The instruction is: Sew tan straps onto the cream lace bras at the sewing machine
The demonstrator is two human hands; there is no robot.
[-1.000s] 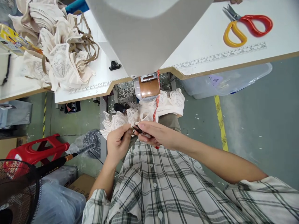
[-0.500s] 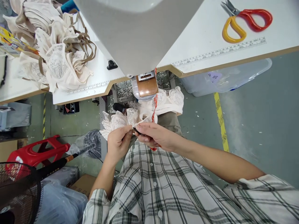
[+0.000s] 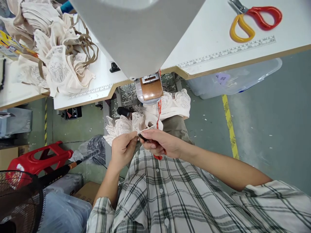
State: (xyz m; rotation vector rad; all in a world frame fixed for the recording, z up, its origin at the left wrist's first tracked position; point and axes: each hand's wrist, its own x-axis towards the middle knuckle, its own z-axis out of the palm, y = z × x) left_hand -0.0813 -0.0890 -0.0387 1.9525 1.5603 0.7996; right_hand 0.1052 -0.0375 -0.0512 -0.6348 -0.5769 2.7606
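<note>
My left hand (image 3: 123, 149) pinches the edge of a cream lace garment (image 3: 126, 124) that hangs in front of my chest, below the sewing machine. My right hand (image 3: 161, 144) is closed round a small dark thread snipper (image 3: 145, 139) with a red cord, its tip right at the spot my left fingers pinch. A red cord (image 3: 159, 111) runs up from my right hand to the brown-fronted machine head (image 3: 151, 90). The rest of the lace garment (image 3: 177, 103) drapes under the machine.
A large grey-white sewing machine body (image 3: 136, 32) fills the top centre on a white table (image 3: 206, 42) with printed rulers. A pile of cream lace garments (image 3: 55, 55) lies left. Red-and-yellow scissors (image 3: 255, 19) lie top right. Red stool (image 3: 36, 158), fan (image 3: 17, 200) and a clear bin (image 3: 238, 81) surround me.
My right hand has drawn a little closer to my left, bringing the snipper tip up to the pinched fabric. The view has shifted slightly.
</note>
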